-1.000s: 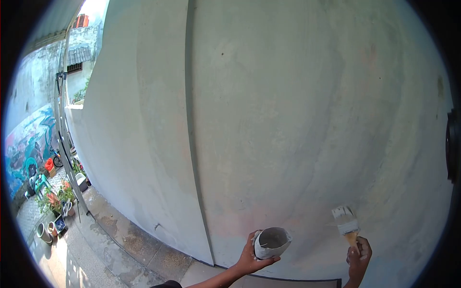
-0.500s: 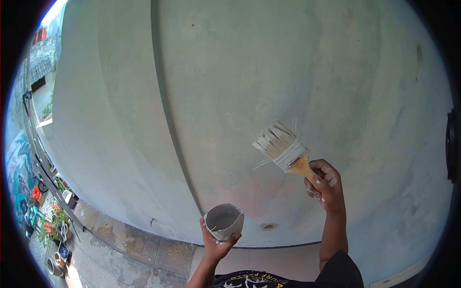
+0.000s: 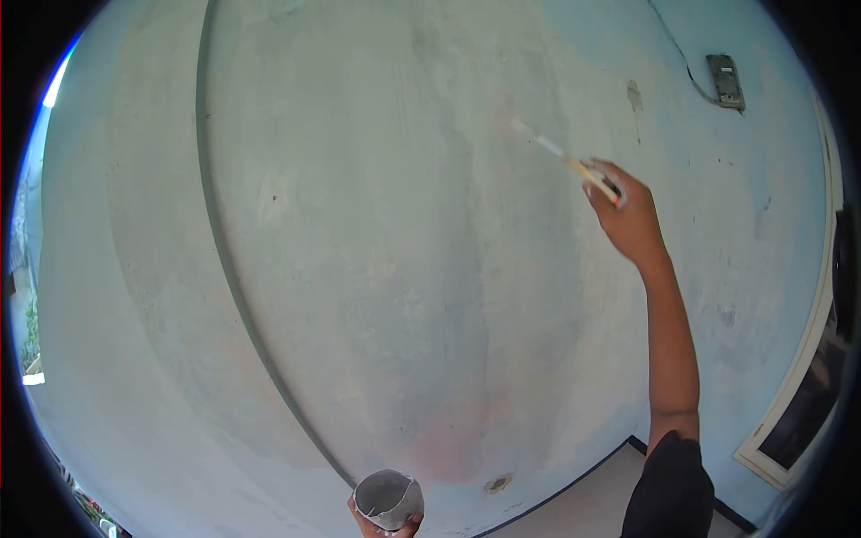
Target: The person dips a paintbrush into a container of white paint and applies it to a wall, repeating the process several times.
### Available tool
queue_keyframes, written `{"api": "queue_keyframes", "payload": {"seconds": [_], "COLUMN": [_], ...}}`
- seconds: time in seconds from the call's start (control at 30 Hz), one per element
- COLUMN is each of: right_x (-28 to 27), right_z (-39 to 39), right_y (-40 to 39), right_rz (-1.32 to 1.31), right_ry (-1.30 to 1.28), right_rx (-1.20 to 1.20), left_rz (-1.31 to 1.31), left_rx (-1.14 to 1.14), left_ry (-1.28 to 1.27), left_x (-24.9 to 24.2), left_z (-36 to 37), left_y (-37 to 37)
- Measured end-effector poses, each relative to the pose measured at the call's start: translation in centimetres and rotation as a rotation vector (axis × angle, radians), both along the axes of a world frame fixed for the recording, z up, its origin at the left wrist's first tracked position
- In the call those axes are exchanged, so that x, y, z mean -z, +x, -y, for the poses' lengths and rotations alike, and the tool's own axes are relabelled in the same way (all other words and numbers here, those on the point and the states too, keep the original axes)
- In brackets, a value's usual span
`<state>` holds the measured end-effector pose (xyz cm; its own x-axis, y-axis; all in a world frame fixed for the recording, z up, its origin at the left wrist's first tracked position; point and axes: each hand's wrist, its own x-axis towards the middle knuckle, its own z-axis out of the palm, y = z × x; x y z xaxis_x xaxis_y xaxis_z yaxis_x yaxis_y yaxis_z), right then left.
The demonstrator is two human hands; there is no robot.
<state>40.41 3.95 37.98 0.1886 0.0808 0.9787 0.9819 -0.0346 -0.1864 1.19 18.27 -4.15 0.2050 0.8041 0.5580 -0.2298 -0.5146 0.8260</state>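
Note:
My right hand (image 3: pixel 619 199) is raised with the arm stretched up the wall, its fingers closed round the wooden handle of a paintbrush (image 3: pixel 585 170). Seen edge-on, the brush points up and left, and its pale bristles are at or very near the wall (image 3: pixel 377 251); contact is hard to make out. Low in the view, my left hand (image 3: pixel 395 531) grips a paint-smeared cup (image 3: pixel 388 499) from below and the sides. The cup has an uneven rim and a grey inside. Part of the left hand is cut off by the frame's bottom edge.
A dark vertical strip (image 3: pixel 235 278) runs down the wall at left. A grey electrical box (image 3: pixel 725 82) with a cable hangs at upper right. At far right is a framed window (image 3: pixel 798 421). A hole (image 3: pixel 498 484) marks the lower wall.
My right hand has lifted the paintbrush from mid-height to high on the wall, turning it edge-on. The view has tilted up and right, and the cup now appears lower.

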Motion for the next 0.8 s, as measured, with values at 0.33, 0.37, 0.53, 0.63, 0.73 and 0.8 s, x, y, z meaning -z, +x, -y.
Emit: {"api": "queue_keyframes", "payload": {"seconds": [0.33,0.37,0.53,0.63,0.73,0.8], "right_x": [-13.6,-13.6,-16.7,-18.7,-17.5,-13.3], "right_z": [-2.4,-2.8,-6.9,-10.1,-12.4,-8.7], "right_y": [4.9,3.2,-3.7,-3.6,-2.3,-3.8], "right_rz": [0.262,0.272,0.262,0.284,0.503,0.451], "right_ry": [-0.037,-0.040,-0.242,-0.108,-0.265,-0.569], "right_rx": [0.189,0.177,0.152,0.200,0.507,0.477], "left_rz": [-0.063,-0.054,-0.009,0.012,-0.011,-0.027], "left_rx": [0.019,0.007,0.059,0.112,0.106,0.153], "left_ry": [-0.019,-0.025,0.102,0.018,0.052,-0.018], "left_x": [0.0,-0.3,-4.2,-5.8,-5.8,-5.9], "left_z": [1.3,1.5,3.2,4.9,4.5,4.7], "left_y": [6.9,7.9,12.2,13.9,14.1,13.5]}}
